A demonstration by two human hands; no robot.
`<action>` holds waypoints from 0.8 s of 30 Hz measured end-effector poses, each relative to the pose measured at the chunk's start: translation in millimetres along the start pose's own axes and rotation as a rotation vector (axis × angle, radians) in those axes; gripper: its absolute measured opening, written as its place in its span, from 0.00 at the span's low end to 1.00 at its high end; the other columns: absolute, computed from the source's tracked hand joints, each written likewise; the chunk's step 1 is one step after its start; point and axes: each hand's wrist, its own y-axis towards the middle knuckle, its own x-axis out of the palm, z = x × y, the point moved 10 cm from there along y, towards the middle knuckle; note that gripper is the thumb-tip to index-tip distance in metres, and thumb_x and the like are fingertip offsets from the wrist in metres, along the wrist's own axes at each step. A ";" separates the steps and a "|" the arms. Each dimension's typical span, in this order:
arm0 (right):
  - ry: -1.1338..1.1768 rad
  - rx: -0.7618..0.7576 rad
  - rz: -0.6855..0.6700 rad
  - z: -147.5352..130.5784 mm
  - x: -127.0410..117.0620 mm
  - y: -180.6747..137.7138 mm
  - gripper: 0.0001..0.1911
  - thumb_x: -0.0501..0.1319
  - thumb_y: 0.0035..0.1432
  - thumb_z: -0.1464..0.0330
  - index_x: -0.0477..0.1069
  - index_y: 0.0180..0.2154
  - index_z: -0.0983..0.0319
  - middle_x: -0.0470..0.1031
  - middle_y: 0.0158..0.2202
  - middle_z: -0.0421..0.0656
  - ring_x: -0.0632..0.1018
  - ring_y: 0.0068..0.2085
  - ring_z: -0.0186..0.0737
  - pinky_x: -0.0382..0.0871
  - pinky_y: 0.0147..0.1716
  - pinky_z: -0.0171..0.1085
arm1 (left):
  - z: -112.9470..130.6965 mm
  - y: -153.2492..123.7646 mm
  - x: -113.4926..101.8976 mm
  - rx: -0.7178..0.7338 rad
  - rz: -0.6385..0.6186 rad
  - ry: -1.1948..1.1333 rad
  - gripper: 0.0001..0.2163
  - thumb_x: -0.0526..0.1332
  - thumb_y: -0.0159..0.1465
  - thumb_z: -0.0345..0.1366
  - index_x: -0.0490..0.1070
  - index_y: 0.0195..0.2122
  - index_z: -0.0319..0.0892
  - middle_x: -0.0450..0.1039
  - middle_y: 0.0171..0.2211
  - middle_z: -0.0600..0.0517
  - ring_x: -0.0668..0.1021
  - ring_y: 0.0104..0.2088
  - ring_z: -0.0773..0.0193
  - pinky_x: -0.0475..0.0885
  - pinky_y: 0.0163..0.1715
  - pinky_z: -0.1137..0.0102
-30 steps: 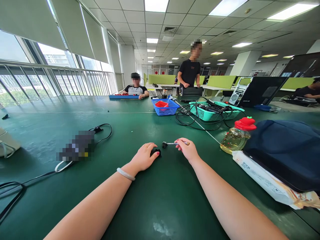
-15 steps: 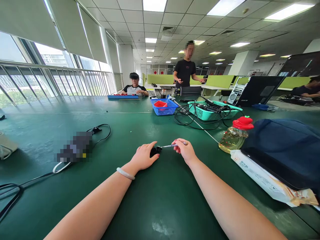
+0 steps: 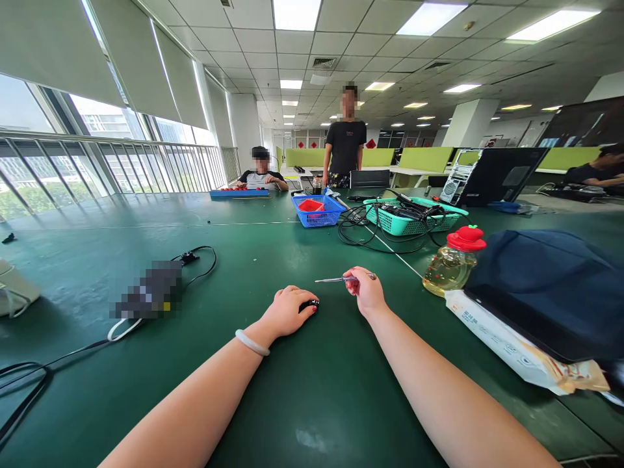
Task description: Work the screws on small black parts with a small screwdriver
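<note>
The right hand (image 3: 364,290) is closed on a screwdriver (image 3: 336,279), pinched by the handle, which pokes out past the grip on the right. From that grip the shaft runs left, its long axis nearly straight across in front of the person, ending in a bare tip.

The black piece (image 3: 309,304) lies left of the right grip and a little nearer the person's body. The left hand (image 3: 287,308) is the nearer one: it grips the piece, palm down, fingers over it and thumb along the near side. Most of the piece is hidden, so its own long axis cannot be told; only its right end shows, between fingers and thumb.

The tip sits just beyond that exposed end, near but apart. Whether it is raised off the table (image 3: 312,383) is unclear.
</note>
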 end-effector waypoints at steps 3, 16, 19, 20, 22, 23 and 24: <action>0.001 0.004 -0.020 -0.6 3.9 -1.9 0.10 0.62 0.42 0.62 0.74 0.18 0.62 0.67 0.14 0.39 0.64 0.17 0.30 0.54 0.16 0.31 | 8.7 -3.1 0.8 -0.008 0.000 -0.025 0.13 0.57 0.67 0.43 0.77 0.49 0.51 0.78 0.53 0.52 0.72 0.57 0.53 0.63 0.62 0.53; 0.015 0.034 -0.083 3.7 14.5 -7.6 0.10 0.62 0.42 0.62 0.74 0.18 0.62 0.67 0.14 0.39 0.65 0.18 0.31 0.56 0.17 0.32 | -42.6 -137.8 -42.2 -0.139 -0.009 0.021 0.10 0.54 0.68 0.39 0.73 0.45 0.51 0.75 0.57 0.52 0.73 0.59 0.55 0.67 0.61 0.55; 0.005 0.047 -0.104 8.3 21.6 -11.2 0.11 0.62 0.43 0.62 0.75 0.19 0.62 0.68 0.14 0.39 0.66 0.17 0.31 0.55 0.16 0.32 | -100.7 -191.4 -73.4 -0.210 0.063 0.077 0.13 0.52 0.68 0.44 0.74 0.45 0.51 0.74 0.58 0.52 0.74 0.58 0.56 0.69 0.60 0.59; -0.004 0.051 -0.118 9.8 25.0 -12.6 0.11 0.62 0.43 0.61 0.75 0.19 0.62 0.68 0.14 0.39 0.66 0.17 0.31 0.55 0.16 0.32 | -122.6 -208.4 -85.7 -0.246 0.097 0.105 0.13 0.52 0.68 0.45 0.74 0.45 0.51 0.74 0.58 0.51 0.75 0.57 0.55 0.70 0.59 0.60; -0.032 0.054 -0.157 12.3 32.4 -15.3 0.12 0.61 0.44 0.61 0.75 0.19 0.62 0.68 0.14 0.39 0.66 0.17 0.31 0.55 0.17 0.32 | -164.2 -239.6 -109.8 -0.317 0.156 0.167 0.15 0.53 0.66 0.48 0.75 0.44 0.50 0.76 0.57 0.50 0.78 0.55 0.54 0.72 0.57 0.60; -0.048 0.055 -0.178 13.3 35.9 -16.6 0.12 0.61 0.44 0.61 0.75 0.19 0.62 0.68 0.14 0.39 0.66 0.17 0.31 0.55 0.17 0.32 | -182.1 -253.4 -121.3 -0.346 0.186 0.198 0.16 0.54 0.65 0.50 0.76 0.44 0.49 0.76 0.56 0.50 0.78 0.54 0.53 0.72 0.57 0.60; -0.063 0.054 -0.195 14.0 38.7 -17.6 0.12 0.61 0.44 0.61 0.75 0.19 0.61 0.68 0.14 0.39 0.66 0.17 0.31 0.55 0.17 0.32 | -198.0 -266.2 -131.9 -0.377 0.214 0.226 0.17 0.54 0.65 0.51 0.76 0.43 0.49 0.77 0.55 0.50 0.79 0.53 0.53 0.72 0.57 0.60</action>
